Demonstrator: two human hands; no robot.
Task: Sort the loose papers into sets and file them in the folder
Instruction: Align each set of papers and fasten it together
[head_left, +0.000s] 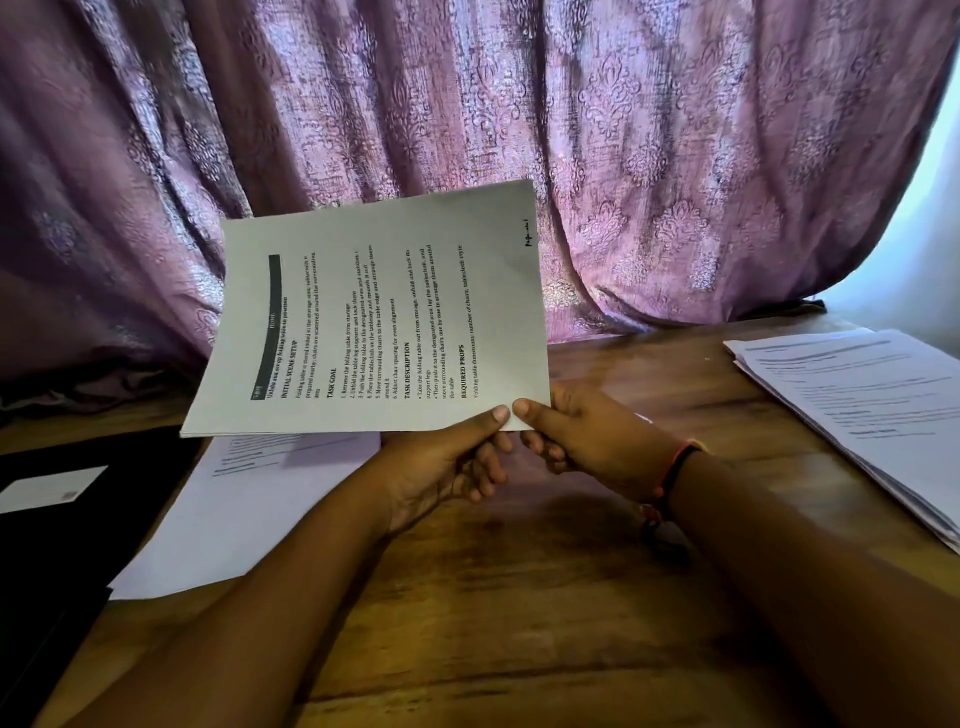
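Left hand (441, 467), right hand (587, 441), pinching printed sheet (374, 322)

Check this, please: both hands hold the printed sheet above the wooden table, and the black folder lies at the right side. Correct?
No. The head view shows the black folder at the left side of the wooden table, not the right. The left hand and right hand do hold the printed sheet above it.
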